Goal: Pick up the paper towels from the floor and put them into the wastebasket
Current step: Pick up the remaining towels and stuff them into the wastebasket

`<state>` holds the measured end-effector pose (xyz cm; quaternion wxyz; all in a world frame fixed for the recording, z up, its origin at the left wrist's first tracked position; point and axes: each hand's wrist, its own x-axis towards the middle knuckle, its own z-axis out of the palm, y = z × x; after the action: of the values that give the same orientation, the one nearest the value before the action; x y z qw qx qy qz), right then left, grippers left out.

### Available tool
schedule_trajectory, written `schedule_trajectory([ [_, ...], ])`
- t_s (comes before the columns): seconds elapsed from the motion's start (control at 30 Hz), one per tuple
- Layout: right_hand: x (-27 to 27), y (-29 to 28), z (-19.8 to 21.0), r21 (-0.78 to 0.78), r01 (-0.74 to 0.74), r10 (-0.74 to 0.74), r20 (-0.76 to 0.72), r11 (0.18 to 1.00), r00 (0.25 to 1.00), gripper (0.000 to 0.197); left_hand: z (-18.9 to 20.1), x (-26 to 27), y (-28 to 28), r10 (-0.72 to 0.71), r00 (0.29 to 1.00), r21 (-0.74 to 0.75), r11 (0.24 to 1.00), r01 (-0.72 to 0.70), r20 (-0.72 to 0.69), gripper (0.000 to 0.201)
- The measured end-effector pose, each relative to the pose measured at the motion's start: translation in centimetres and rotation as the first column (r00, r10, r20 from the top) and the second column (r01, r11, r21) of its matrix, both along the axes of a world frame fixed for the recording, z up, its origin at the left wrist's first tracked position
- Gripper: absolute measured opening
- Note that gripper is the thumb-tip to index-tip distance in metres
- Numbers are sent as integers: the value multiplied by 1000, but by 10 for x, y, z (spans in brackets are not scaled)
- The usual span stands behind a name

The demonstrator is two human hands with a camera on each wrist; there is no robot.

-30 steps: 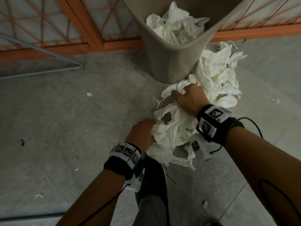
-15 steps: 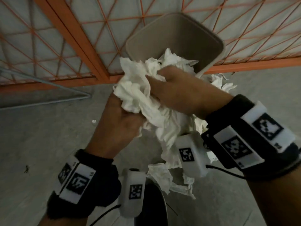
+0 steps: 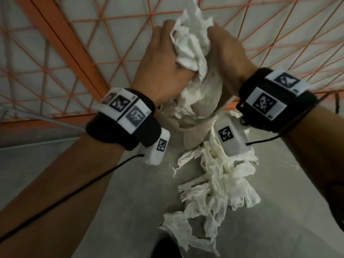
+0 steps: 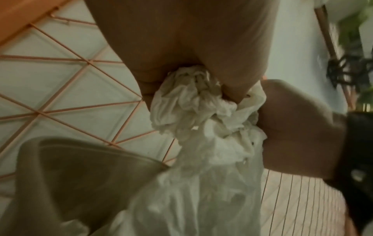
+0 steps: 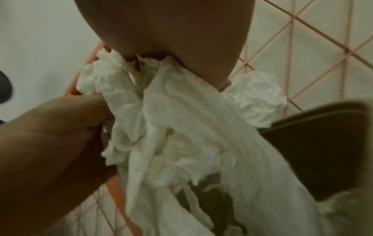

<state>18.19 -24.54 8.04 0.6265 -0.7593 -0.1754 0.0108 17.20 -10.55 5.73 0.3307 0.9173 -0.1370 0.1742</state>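
Note:
Both hands hold one crumpled bunch of white paper towels [image 3: 189, 43] raised high in the head view. My left hand [image 3: 163, 66] grips its left side and my right hand [image 3: 227, 51] grips its right side. The bunch [image 4: 193, 103] hangs down from the fingers towards the beige wastebasket [image 4: 84, 172], whose rim [image 5: 322, 118] shows just below in both wrist views. In the head view the basket [image 3: 193, 135] is mostly hidden behind the hands and towels. More white paper towels [image 3: 210, 192] lie on the grey floor in front of the basket.
An orange lattice fence [image 3: 83, 53] with a thick orange beam stands right behind the basket. Grey floor [image 3: 270, 220] spreads to the right and front. A dark shoe tip [image 3: 165, 248] shows at the bottom edge.
Both hands gathered the towels on the floor, then lifted the bunch up over the wastebasket. It is now higher and further forward than half a second ago.

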Motion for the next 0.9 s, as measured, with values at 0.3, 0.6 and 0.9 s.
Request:
schedule_trajectory([
  [0.3,-4,-40,-52,-713,46,100,161,700,982,43,-33,-7,14,1,919,296,947,126,-394,107],
  [0.6,-23,-52,-50,-652,81,194,339,754,920,23,-25,-46,-11,-43,978,221,971,89,-206,33],
  [0.9,-62,-124,-131,-322,570,-550,159,756,820,22,-122,-165,-53,-194,914,67,971,232,-355,32],
])
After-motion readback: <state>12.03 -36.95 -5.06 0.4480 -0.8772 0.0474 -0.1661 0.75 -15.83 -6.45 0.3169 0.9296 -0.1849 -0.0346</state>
